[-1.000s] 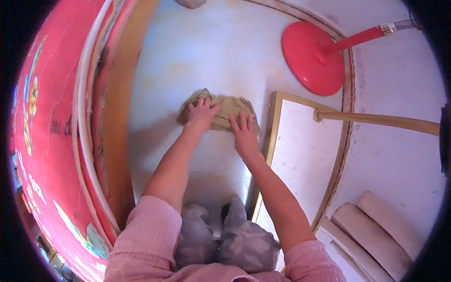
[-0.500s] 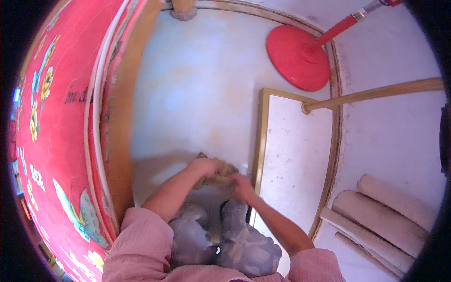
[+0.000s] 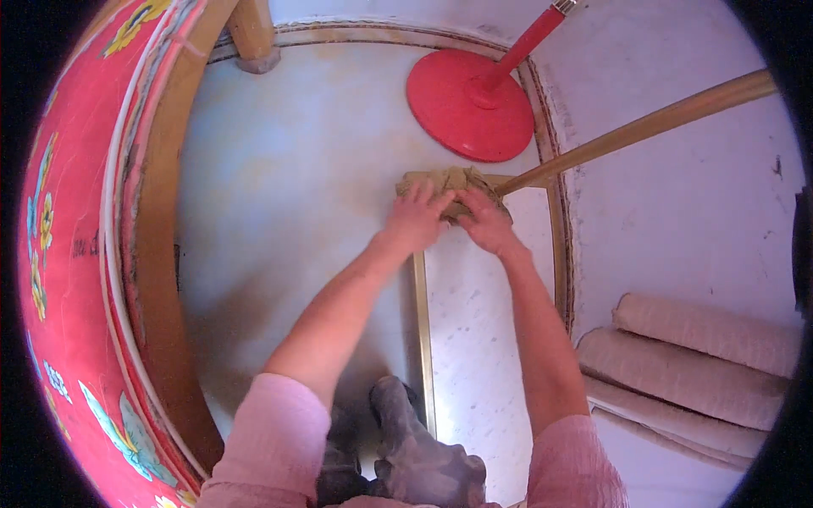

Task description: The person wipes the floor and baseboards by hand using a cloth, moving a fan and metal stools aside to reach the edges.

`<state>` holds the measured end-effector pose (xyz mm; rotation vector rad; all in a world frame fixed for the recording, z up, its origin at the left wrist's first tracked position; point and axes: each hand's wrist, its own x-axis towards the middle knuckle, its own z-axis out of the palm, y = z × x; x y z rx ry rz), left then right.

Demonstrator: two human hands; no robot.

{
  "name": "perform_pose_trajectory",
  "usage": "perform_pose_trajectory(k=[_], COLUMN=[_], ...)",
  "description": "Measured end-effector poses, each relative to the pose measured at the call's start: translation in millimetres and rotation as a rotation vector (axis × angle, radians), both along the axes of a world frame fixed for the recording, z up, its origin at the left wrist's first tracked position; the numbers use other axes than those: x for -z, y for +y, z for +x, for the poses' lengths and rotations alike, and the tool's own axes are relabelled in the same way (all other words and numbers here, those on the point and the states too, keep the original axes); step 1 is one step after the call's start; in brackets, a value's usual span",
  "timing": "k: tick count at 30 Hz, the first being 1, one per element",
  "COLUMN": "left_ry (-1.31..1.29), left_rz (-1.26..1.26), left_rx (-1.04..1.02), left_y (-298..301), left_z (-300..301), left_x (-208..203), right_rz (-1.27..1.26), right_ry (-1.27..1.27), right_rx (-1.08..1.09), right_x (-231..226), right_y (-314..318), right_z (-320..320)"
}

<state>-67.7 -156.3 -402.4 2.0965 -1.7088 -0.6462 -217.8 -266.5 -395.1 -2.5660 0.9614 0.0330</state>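
A crumpled olive-tan cloth lies over the far end of a long panel, which has a pale, spotted face and a gold-coloured frame. My left hand presses the cloth near the frame's far left corner, fingers stretched over it. Close beside it, my right hand grips the cloth's near side, with its fingertips partly lost in the folds. Both forearms reach forward, the right one over the panel's face.
A red round base with a pole stands beyond the panel. A wooden-coloured pole slants from the panel's far end to the right. Beige rolls lie at the right. A bed-like edge with red flowered fabric runs along the left.
Both hands have moved forward with the cloth, from near my knees to the panel's far end. My arms are now stretched out, and the view has shifted to the right.
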Motion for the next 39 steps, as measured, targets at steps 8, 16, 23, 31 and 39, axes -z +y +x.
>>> perform_pose_trajectory(k=[8, 16, 23, 31, 39], left_ry=[-0.273, -0.291, -0.164, -0.113, -0.208], left_rz=[0.06, 0.004, -0.2, -0.168, -0.113], left_rx=[0.14, 0.587, 0.705, 0.146, 0.179], left_y=[19, 131, 88, -58, -49], left_z=[-48, -132, -125, -116, -123], left_x=[36, 25, 53, 64, 65], right_rz=[-0.222, -0.139, -0.245, -0.351, -0.314], right_ry=[0.07, 0.223, 0.154, 0.207, 0.228], right_rx=[0.117, 0.277, 0.297, 0.203, 0.205], right_x=[49, 36, 50, 58, 63], right_y=[51, 207, 160, -67, -54], right_z=[-29, -156, -161, -111, -120])
